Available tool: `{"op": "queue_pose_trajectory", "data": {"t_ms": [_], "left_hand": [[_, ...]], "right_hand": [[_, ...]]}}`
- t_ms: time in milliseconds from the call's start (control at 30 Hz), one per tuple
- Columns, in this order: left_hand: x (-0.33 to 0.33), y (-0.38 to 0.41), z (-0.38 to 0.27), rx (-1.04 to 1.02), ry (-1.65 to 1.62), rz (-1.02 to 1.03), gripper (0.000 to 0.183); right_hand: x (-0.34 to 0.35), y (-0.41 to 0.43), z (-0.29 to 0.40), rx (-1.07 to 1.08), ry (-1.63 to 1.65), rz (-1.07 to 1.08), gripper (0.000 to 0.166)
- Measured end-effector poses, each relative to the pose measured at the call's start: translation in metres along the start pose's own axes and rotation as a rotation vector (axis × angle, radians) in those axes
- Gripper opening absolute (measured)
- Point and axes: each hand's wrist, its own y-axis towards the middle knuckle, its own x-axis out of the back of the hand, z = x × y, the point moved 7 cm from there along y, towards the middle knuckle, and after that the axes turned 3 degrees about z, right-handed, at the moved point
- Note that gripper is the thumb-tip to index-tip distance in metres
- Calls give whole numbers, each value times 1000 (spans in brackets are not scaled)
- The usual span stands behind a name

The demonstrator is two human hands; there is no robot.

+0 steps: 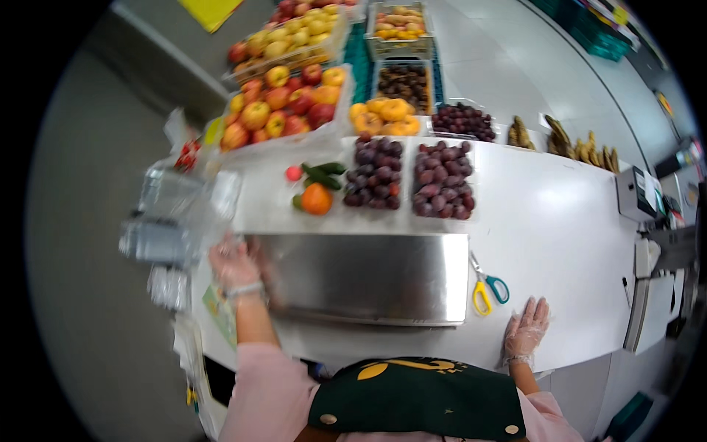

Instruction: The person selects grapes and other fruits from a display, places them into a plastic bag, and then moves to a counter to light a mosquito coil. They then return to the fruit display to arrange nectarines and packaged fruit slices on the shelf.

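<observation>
My left hand [234, 264], in a clear plastic glove, is at the left end of a stainless steel platform [364, 279], beside clear plastic packaging [212, 229]. Blur hides whether its fingers touch any of this plastic. My right hand [526, 330], also gloved, rests palm down on the white table [558, 243] with nothing in it. Scissors with one yellow and one teal handle [487, 287] lie between the platform and my right hand. Beyond the platform are two clear trays of plums [375, 174], cucumbers [323, 175] and an orange fruit [317, 199].
Crates of apples [281, 105] and yellow fruit [298, 36] stand far left. Flat yellow fruit [386, 116], dark grapes [463, 120] and bananas [560, 138] line the back edge. Clear plastic containers [157, 240] project past the left edge. A boxy device [635, 193] stands right.
</observation>
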Motion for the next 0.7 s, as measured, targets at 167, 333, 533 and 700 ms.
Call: {"op": "queue_pose_trajectory", "data": {"t_ms": [167, 333, 533, 700], "left_hand": [[-14, -17, -14, -115, 132, -51, 25], [-28, -18, -12, -167, 225, -140, 20], [-16, -16, -17, -166, 272, -211, 24], [-13, -12, -16, -174, 302, -158, 26]], "right_hand": [[2, 3, 3, -28, -16, 59, 65], [-2, 3, -1, -19, -2, 12, 67], [2, 7, 2, -38, -17, 11, 69], [1, 7, 1, -24, -22, 11, 70]]}}
